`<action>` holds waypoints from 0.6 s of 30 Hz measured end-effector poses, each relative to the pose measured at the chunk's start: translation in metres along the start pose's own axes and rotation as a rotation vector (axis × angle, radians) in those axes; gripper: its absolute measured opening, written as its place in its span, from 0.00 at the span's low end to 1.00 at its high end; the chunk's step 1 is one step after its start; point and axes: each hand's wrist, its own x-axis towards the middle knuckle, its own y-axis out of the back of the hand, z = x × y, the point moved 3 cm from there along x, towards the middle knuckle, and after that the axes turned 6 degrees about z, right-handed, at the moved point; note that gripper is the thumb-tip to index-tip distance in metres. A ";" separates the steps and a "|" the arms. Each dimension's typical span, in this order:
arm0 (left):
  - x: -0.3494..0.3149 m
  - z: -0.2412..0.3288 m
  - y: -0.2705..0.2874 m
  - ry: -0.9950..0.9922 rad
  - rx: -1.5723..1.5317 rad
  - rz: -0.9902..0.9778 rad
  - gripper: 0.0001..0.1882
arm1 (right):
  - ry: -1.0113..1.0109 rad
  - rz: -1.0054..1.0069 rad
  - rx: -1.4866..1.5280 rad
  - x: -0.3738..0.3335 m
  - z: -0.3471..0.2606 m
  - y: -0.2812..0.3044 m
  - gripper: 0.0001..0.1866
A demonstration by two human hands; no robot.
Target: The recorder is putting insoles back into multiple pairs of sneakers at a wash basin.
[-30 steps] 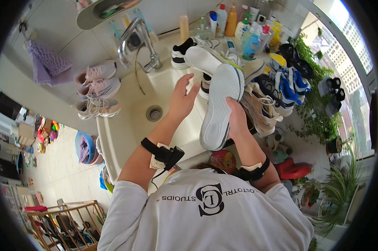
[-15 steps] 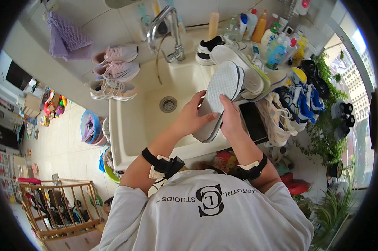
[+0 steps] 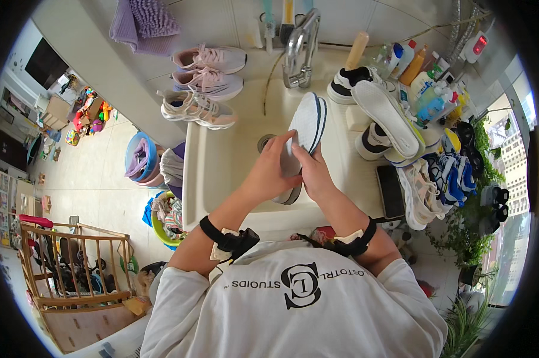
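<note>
A pair of pale grey-white insoles [image 3: 308, 119] with dark edges is pressed together above the sink [image 3: 193, 179]. My left hand [image 3: 274, 170] grips the pair from the left, fingers behind and thumb across the lower part. On the other side my right hand [image 3: 314, 173] is closed round them, its thumb on the near face. The insoles stand tilted, toe ends up and away from me, and partly cover the drain [image 3: 262, 142]. At the sink's right, another white insole [image 3: 380, 110] lies on top of other insoles, beside a black-and-white shoe [image 3: 374, 142].
A chrome faucet [image 3: 299, 62] rises behind the sink. Pale pink and beige sneakers [image 3: 201, 110] line the left ledge. On the right are a phone [image 3: 390, 191], white sneakers [image 3: 420, 194], blue-and-white shoes [image 3: 454, 173] and several bottles [image 3: 430, 104]. Laundry tubs [image 3: 141, 158] stand at left.
My view has shifted, so the sink and shoes sit farther right. Both hands have brought the insoles over the sink's middle and turned them more edge-on. The grip stays on them.
</note>
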 end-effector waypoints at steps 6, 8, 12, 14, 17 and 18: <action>-0.005 -0.028 0.052 0.136 -0.112 0.020 0.42 | -0.071 -0.090 0.044 0.013 0.021 -0.047 0.32; -0.006 -0.042 0.067 0.069 -0.069 0.038 0.41 | -0.151 -0.078 0.061 0.016 0.030 -0.064 0.30; -0.008 -0.067 0.093 0.077 -0.100 0.044 0.41 | -0.184 -0.047 0.048 0.026 0.048 -0.092 0.24; -0.009 -0.075 0.105 0.048 -0.099 0.067 0.42 | -0.160 -0.001 0.029 0.033 0.057 -0.103 0.20; -0.010 -0.087 0.124 0.047 -0.227 0.109 0.44 | -0.142 0.031 -0.050 0.038 0.061 -0.127 0.18; -0.011 -0.091 0.131 0.048 -0.229 0.107 0.44 | -0.143 0.034 -0.051 0.040 0.064 -0.136 0.18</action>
